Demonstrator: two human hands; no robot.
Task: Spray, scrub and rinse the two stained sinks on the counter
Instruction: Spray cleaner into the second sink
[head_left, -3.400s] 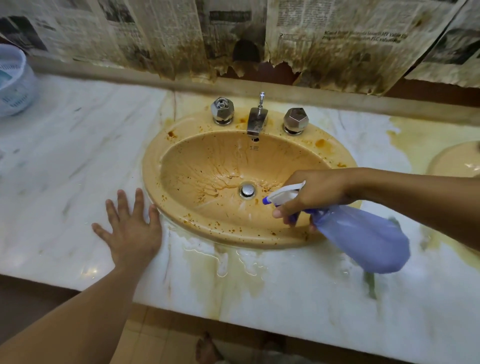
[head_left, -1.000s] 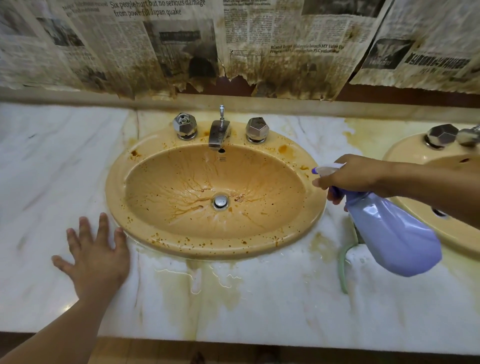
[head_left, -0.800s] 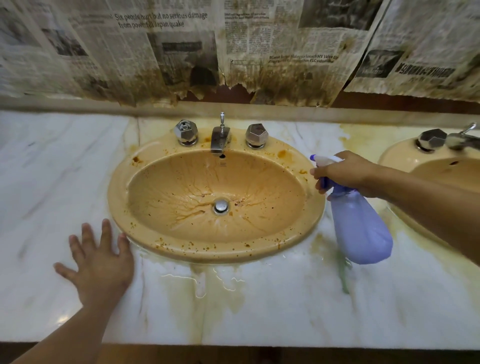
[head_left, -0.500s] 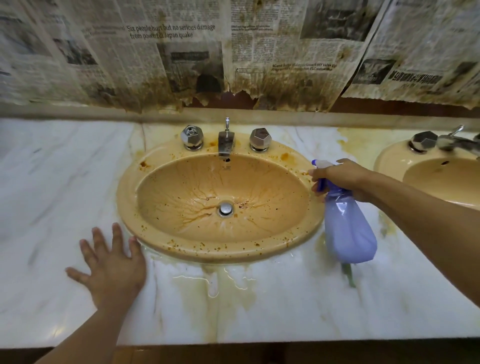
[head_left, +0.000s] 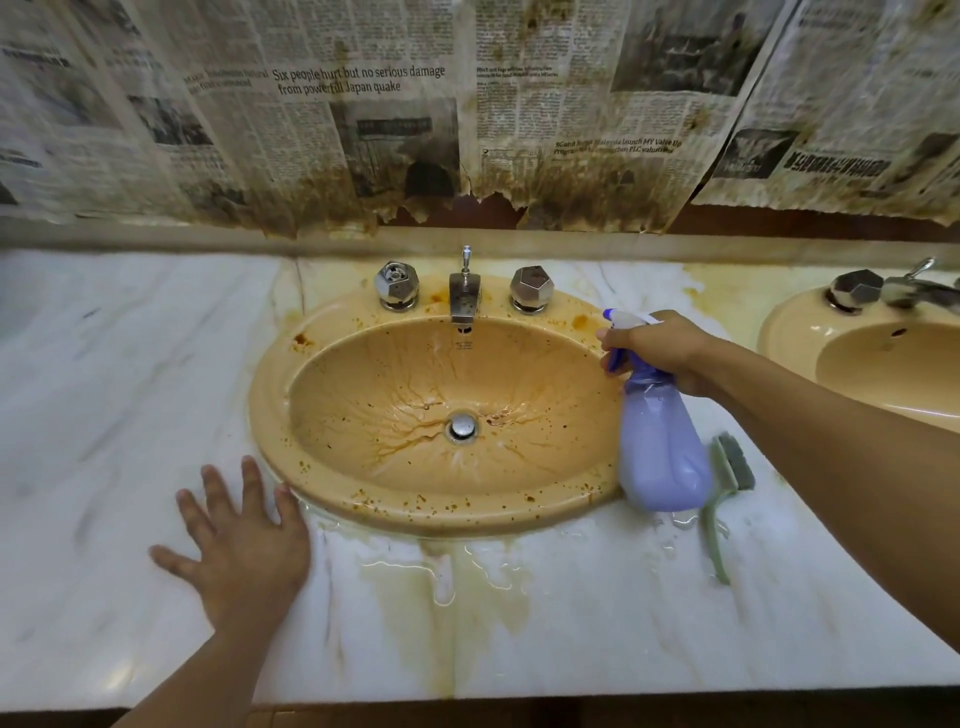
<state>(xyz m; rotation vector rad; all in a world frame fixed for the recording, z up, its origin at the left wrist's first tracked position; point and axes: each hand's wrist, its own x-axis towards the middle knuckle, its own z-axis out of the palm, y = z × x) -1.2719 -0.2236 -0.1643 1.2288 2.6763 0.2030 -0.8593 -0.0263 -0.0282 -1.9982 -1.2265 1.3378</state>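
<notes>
Progress, judged: early. Near sink (head_left: 270, 415), between both hands, is wet; brown streaks and specks on glossy tan ceramic. Scrub and rinse left. Second sink (head_left: 779, 332), beyond right wrist, looks undone.

Right hand (head_left: 662, 345): fingers (head_left: 615, 340) curled round neck of spray bottle (head_left: 665, 457), bulbous translucent lilac plastic. Cannot tell if base touches table (head_left: 104, 415).

Scrub brush (head_left: 727, 483), green handle, grey bristles, lies below right fingers, beside bottle.

Left hand (head_left: 244, 551) flat, fingers spread wide on veined marble, tips near sink rim.

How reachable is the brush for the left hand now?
Maybe, with a cross-body stretch: left hand rests flat left of the sink; brush lies right of it beyond the bottle, handle end clear.
</notes>
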